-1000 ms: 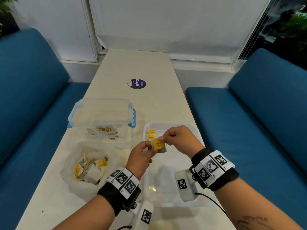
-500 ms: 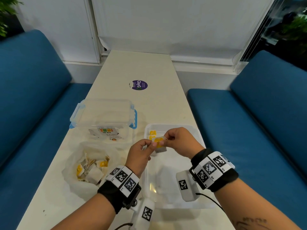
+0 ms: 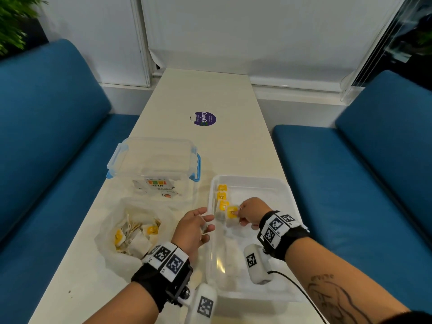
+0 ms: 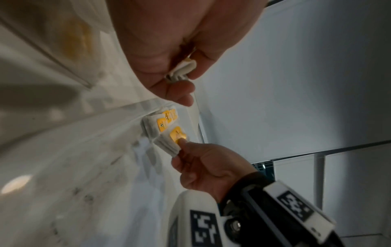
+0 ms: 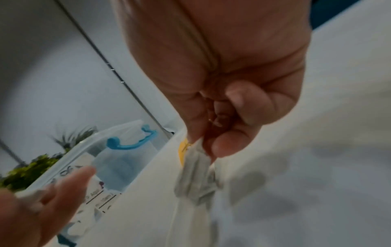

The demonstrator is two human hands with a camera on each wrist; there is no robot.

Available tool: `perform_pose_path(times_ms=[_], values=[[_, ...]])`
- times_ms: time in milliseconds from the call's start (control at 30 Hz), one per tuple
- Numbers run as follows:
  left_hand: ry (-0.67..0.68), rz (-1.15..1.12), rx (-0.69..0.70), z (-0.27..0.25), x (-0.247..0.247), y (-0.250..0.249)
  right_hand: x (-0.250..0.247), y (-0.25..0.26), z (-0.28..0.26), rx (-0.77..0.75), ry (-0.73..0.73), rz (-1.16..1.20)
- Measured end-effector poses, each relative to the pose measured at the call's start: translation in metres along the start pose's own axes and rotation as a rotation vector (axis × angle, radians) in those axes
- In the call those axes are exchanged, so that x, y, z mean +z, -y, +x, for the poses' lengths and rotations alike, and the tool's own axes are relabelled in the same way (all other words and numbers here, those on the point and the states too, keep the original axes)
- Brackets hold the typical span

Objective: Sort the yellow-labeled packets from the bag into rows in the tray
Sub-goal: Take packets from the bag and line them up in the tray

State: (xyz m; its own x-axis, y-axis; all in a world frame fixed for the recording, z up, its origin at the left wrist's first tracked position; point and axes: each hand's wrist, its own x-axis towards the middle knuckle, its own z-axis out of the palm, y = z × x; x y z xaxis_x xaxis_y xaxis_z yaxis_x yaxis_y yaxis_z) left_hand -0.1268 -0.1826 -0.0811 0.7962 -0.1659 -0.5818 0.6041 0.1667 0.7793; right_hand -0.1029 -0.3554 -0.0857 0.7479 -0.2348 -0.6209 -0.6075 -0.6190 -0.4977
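The clear tray (image 3: 286,190) lies at the right of the table. Three yellow-labeled packets (image 3: 221,195) sit in a line along its left wall. My right hand (image 3: 239,212) pinches a fourth yellow-labeled packet (image 3: 232,212) low over the tray, just right of that line's near end; the left wrist view shows this packet (image 4: 175,140) beside the row. My left hand (image 3: 205,226) hovers at the tray's left rim, fingers curled round a folded white packet (image 4: 182,71). The open plastic bag (image 3: 109,244) with several more packets lies to the left.
A lidded clear box (image 3: 154,157) with blue latches stands behind the bag. A purple sticker (image 3: 203,118) marks the far tabletop. Blue sofas flank the table on both sides. The near and right parts of the tray floor are bare.
Both hands held one packet together over the tray. The right hand has since carried it down beside the row, and the left hand has drawn back to the left.
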Motion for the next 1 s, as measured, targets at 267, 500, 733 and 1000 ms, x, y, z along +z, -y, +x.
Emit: perform_pose_path(times_ms=[267, 500, 733, 1000], values=[[0.013, 0.006, 0.000, 0.001, -0.012, 0.002, 0.023, 0.001, 0.030, 0.123, 0.063, 0.289], [0.033, 0.031, 0.001, 0.003, -0.013, 0.004, 0.029, 0.009, 0.039, 0.077, -0.002, 0.011], [0.069, 0.015, -0.013, 0.006, -0.013, 0.006, 0.033, 0.006, 0.047, 0.004, -0.145, 0.077], [0.124, -0.103, -0.043, 0.008, -0.008, 0.004, 0.025, -0.001, 0.038, -0.069, -0.280, 0.198]])
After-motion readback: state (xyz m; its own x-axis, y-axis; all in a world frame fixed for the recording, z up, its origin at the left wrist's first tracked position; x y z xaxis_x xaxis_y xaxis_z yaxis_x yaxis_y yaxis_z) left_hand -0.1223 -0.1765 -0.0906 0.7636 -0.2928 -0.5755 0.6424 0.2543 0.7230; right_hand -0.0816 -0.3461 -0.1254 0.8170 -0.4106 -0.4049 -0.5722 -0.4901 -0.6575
